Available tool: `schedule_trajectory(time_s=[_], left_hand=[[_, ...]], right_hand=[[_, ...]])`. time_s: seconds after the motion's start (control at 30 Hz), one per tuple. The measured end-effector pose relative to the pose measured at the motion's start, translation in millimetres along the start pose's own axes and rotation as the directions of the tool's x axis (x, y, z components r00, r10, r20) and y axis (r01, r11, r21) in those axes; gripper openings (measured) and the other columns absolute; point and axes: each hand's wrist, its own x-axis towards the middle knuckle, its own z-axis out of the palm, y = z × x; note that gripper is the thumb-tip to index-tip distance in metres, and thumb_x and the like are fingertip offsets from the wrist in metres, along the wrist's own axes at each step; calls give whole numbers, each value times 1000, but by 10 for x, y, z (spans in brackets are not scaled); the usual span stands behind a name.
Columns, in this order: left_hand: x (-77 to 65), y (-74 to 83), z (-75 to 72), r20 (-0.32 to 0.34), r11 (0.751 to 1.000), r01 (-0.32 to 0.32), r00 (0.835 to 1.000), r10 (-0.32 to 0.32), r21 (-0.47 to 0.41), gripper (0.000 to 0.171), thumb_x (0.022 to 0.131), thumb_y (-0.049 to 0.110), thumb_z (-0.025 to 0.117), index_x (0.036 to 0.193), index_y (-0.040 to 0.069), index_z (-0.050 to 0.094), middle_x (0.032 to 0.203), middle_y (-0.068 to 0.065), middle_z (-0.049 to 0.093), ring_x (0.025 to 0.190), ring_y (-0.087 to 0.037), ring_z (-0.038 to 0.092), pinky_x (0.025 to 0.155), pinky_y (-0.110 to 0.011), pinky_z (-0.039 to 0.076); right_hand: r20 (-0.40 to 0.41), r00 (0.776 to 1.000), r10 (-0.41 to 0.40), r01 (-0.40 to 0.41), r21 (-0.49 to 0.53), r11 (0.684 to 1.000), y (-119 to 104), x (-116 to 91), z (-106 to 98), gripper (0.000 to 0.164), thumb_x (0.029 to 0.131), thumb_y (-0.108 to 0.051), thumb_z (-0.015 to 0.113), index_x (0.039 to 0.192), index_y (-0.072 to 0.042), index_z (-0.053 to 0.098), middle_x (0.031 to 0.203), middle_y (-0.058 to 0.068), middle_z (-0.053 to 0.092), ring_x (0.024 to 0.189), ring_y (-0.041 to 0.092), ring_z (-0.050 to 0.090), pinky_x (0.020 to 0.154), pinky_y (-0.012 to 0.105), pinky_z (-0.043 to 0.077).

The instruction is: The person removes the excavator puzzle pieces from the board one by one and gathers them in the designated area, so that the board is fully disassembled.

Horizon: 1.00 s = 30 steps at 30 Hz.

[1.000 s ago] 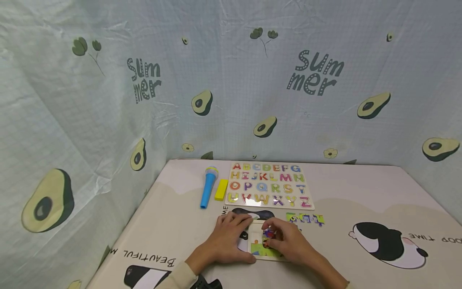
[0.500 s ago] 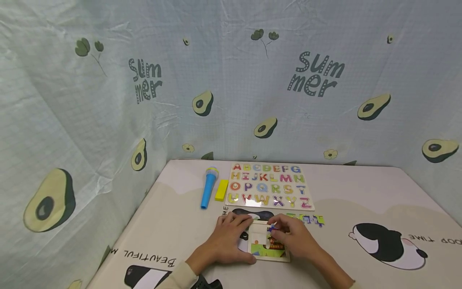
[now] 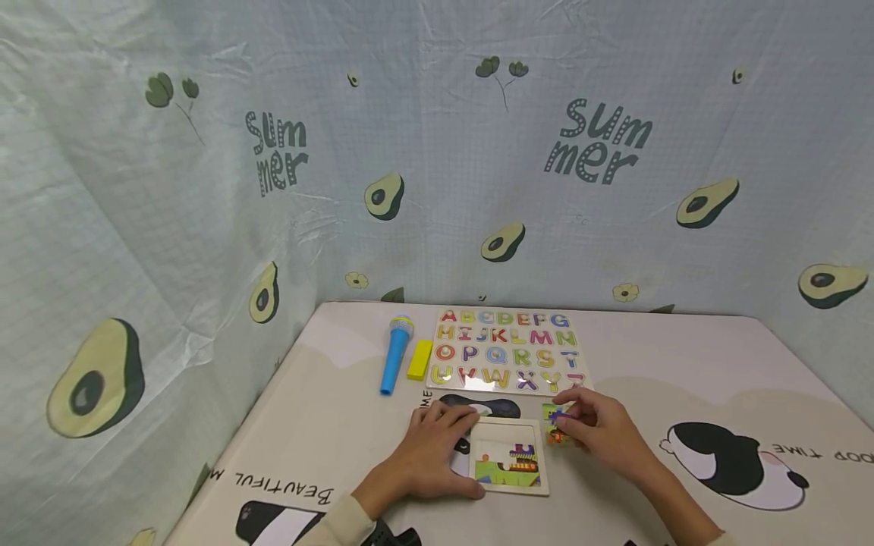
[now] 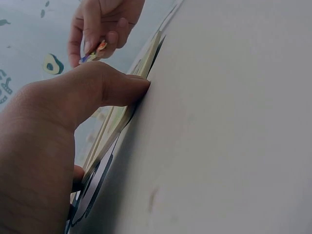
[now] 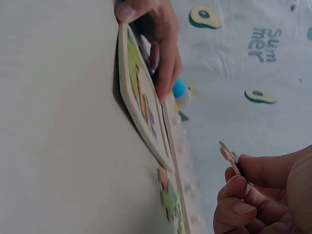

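A shallow wooden puzzle tray (image 3: 512, 491) lies on the table, with joined pieces (image 3: 508, 472) showing green ground and a dark red-and-purple shape in its lower part. My left hand (image 3: 433, 455) grips the tray's left side, its thumb at the near edge and fingers at the far corner. To the right of the tray, my right hand (image 3: 608, 436) pinches a small colourful puzzle piece (image 5: 229, 155) between thumb and fingertips, raised off the table. Loose puzzle pieces (image 5: 169, 197) lie beside the tray, partly hidden by the right hand in the head view.
Behind the tray lies an alphabet board (image 3: 508, 353) with coloured letters. Left of that board are a yellow block (image 3: 419, 360) and a blue toy microphone (image 3: 394, 358). A patterned curtain (image 3: 437, 189) stands along the back and left.
My right hand lifts a piece out of the tray and carries it right, over the loose pieces. The tray's upper right part shows bare. My left hand stays put.
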Motion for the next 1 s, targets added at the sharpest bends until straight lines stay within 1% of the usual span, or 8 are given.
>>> schedule_trajectory(time_s=[0.17, 0.27, 0.37, 0.53, 0.67, 0.77, 0.87, 1.0], left_hand=[[3, 1, 2, 1, 1000, -1, 1000, 1, 0, 100, 72, 79, 66, 154, 27, 44, 155, 8, 43, 125, -18, 39, 104, -50, 31], [3, -2, 5, 0, 1000, -5, 1000, 5, 2, 100, 71, 79, 66, 154, 27, 44, 155, 8, 43, 125, -18, 39, 103, -50, 32], [3, -4, 10, 0, 1000, -4, 1000, 4, 1, 100, 71, 79, 66, 154, 27, 44, 155, 9, 43, 125, -18, 39, 103, -50, 31], [4, -4, 17, -3, 1000, 1, 1000, -1, 2, 101, 71, 79, 66, 155, 27, 44, 155, 9, 43, 124, -18, 39, 103, -49, 31], [3, -1, 17, -5, 1000, 4, 1000, -4, 4, 101, 71, 79, 66, 154, 27, 44, 155, 9, 43, 124, -17, 39, 103, -49, 32], [2, 1, 12, -4, 1000, 3, 1000, -3, 8, 101, 71, 80, 66, 155, 28, 44, 155, 9, 43, 124, -17, 39, 103, -49, 32], [-1, 3, 3, -2, 1000, 1, 1000, -1, 9, 101, 71, 79, 66, 155, 27, 44, 155, 9, 43, 124, -18, 39, 103, -50, 31], [-5, 5, -5, 0, 1000, 3, 1000, -3, 2, 100, 71, 78, 66, 154, 27, 44, 155, 8, 43, 125, -18, 39, 104, -50, 31]], right_hand=[[-34, 999, 41, -42, -45, 998, 128, -34, -122, 29, 93, -9, 72, 118, 3, 63, 78, 9, 59, 59, 14, 55, 51, 27, 47], [-51, 996, 72, -75, -73, 994, 190, -49, -179, 27, 93, -11, 72, 116, 2, 64, 77, 8, 60, 59, 15, 56, 52, 27, 48], [-53, 995, 90, -94, -76, 993, 233, -54, -218, 26, 93, -13, 73, 115, 0, 65, 76, 8, 60, 58, 16, 55, 50, 28, 47], [-48, 991, 122, -125, -84, 989, 306, -47, -233, 27, 92, -12, 73, 115, 0, 65, 73, 7, 60, 54, 16, 53, 48, 28, 46], [-39, 984, 171, -174, -96, 980, 355, -45, -210, 28, 91, -10, 74, 115, 0, 64, 72, 6, 62, 55, 16, 54, 48, 27, 46], [-49, 979, 198, -203, -118, 972, 371, -47, -189, 27, 91, -10, 74, 114, -1, 63, 71, 5, 63, 57, 16, 55, 49, 27, 46], [-66, 978, 197, -206, -161, 965, 374, -46, -175, 25, 90, -11, 75, 110, -2, 63, 69, 3, 62, 56, 16, 54, 49, 26, 44], [-87, 984, 155, -172, -241, 955, 382, -44, -163, 22, 89, -12, 76, 105, -3, 64, 65, 1, 59, 54, 14, 53, 51, 25, 42]])
